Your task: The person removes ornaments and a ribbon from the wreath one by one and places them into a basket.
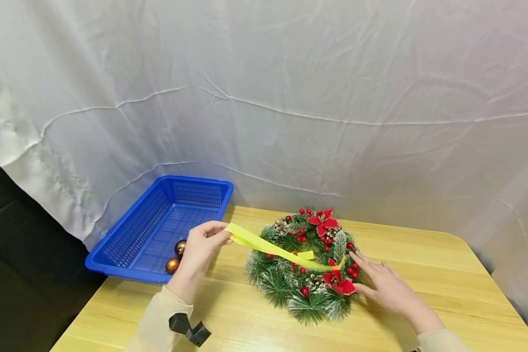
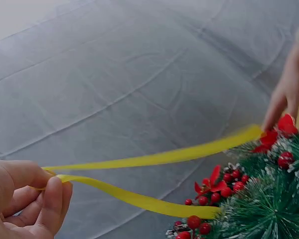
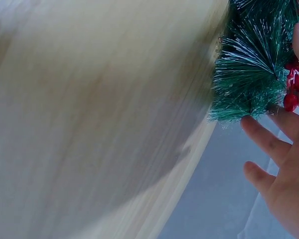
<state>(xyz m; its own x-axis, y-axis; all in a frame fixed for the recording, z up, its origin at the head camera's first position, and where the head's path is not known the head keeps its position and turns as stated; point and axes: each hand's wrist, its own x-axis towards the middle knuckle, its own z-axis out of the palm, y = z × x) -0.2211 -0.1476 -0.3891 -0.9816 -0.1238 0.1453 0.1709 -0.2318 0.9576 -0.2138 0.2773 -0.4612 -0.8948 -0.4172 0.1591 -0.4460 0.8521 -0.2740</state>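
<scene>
A green wreath (image 1: 277, 286) with red flowers, red berries and pine cones lies on the wooden table. My left hand (image 1: 199, 254) pinches a yellow ribbon (image 1: 264, 243) between thumb and fingers, to the left of the wreath and above the table. In the left wrist view, two strands of the ribbon (image 2: 139, 160) run from those fingertips to the wreath. One strand's far end lies over the wreath in the head view. At the wreath's right edge, my right hand (image 1: 389, 288) touches the greenery with spread, fairly straight fingers, thumb near a red flower (image 1: 344, 287).
A blue plastic basket (image 1: 127, 271) stands at the left of the table (image 1: 435, 274). Inside it, near my left wrist, are two shiny brown-orange balls (image 1: 172, 265). A grey-white cloth (image 1: 290, 98) hangs behind the table.
</scene>
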